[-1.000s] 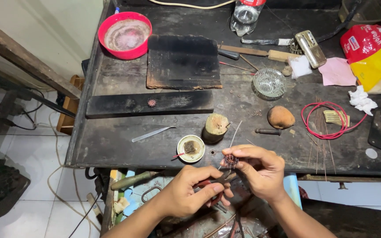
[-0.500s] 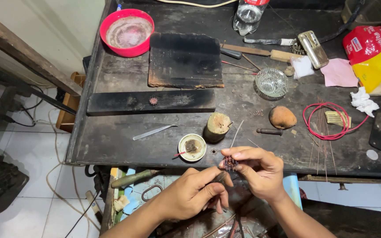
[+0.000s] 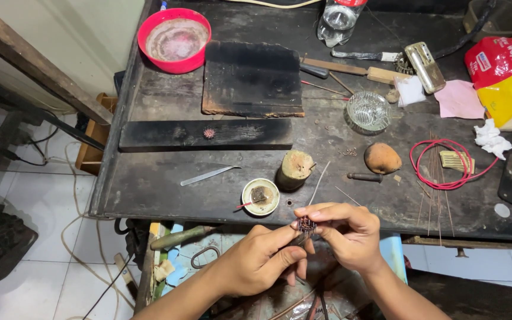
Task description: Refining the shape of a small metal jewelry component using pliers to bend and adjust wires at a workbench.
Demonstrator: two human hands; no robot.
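Both hands meet just off the near edge of the dark workbench (image 3: 167, 201): the right hand (image 3: 348, 234) pinches one small dark wire ornament (image 3: 307, 224) between fingertips, and the left hand (image 3: 259, 261) is closed around a slim dark tool whose tip touches that ornament. Just beyond them on the bench stand one small round tin (image 3: 260, 196), one stubby wooden peg (image 3: 296, 169) and one flat metal blade (image 3: 207, 175). Farther back lie two charred blocks, one long (image 3: 205, 134) and one square (image 3: 251, 79), one red bowl (image 3: 174, 40), one glass dish (image 3: 368, 111) and one loop of red wire (image 3: 445, 163).
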